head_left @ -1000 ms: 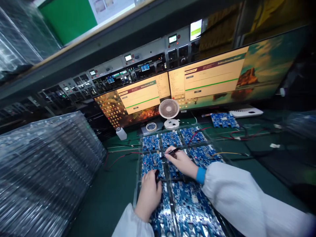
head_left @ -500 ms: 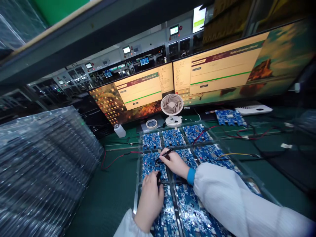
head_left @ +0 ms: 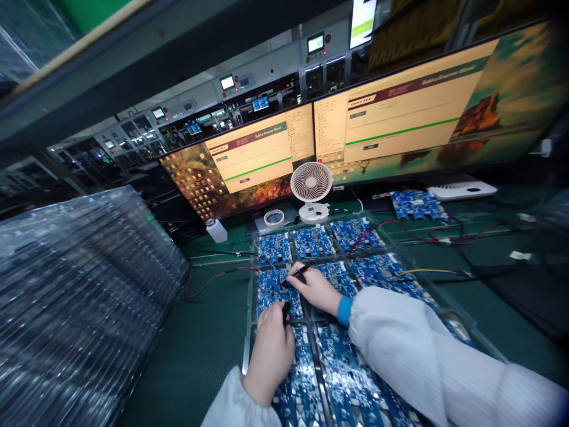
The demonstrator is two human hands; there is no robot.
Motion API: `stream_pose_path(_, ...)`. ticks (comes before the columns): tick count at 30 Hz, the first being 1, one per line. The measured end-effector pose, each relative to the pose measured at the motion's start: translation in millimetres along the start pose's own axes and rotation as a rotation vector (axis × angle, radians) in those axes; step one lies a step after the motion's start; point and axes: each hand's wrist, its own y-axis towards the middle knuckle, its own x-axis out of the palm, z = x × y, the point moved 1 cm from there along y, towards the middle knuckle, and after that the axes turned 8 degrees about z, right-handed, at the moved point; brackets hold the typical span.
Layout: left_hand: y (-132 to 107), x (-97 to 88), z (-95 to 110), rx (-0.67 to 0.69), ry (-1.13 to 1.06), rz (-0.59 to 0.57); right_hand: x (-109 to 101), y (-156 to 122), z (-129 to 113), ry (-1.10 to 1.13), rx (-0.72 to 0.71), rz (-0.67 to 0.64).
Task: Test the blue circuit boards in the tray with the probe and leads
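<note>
My right hand (head_left: 315,289) is closed around a slim black pen-like tool (head_left: 301,272). Its tip reaches down to a blue circuit board (head_left: 271,289) in the left column of a clear plastic tray (head_left: 246,350). Just in front of it, my left hand (head_left: 270,350) is closed with a small black object (head_left: 285,309) showing between thumb and fingers; its kind is mostly hidden. That hand rests over the near edge of the same board. More blue boards (head_left: 313,242) fill the tray's other compartments, and my right forearm hangs over several of them.
Stacked clear trays (head_left: 80,296) stand at the left. Behind the boards are a small white fan (head_left: 311,182), a tape roll (head_left: 274,218), a white bottle (head_left: 216,230) and two monitors (head_left: 253,155). Red and black wires (head_left: 213,277) cross the green mat; another board (head_left: 418,205) lies back right.
The camera view has shifted slightly. Both hands stay in nearly the same place over the board, still closed on the same things.
</note>
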Motion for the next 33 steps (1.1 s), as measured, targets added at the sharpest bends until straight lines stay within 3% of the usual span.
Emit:
stream_pose_path(5, 0, -2.9, 3, -0.006, 0.008, -0.013, -2, 3, -1, 0.028, 0.037, 0.017)
stream_pose_path(10, -1, -7.0, 4, -0.027, -0.096, 0.03, -26, 0, -17, 0.155, 0.078, 0.15)
stream_pose_path(17, -6, -19.6, 15, -0.04, -0.212, 0.199, -61, -31, -72, 0.3, 0.068, 0.02)
stream_pose_path(22, -10, -25.2, 25, -0.013, -0.192, 0.217, -70, -41, -88, 0.314, 0.066, -0.006)
stream_pose_path(28, -27, -33.0, 44, 0.029, -0.169, 0.111, -73, -59, -91, 0.339, 0.067, -0.046)
stream_pose_path(33, -59, -38.9, 73, 0.05, -0.4, -0.077, -82, -102, -105, 0.361, 0.025, -0.103)
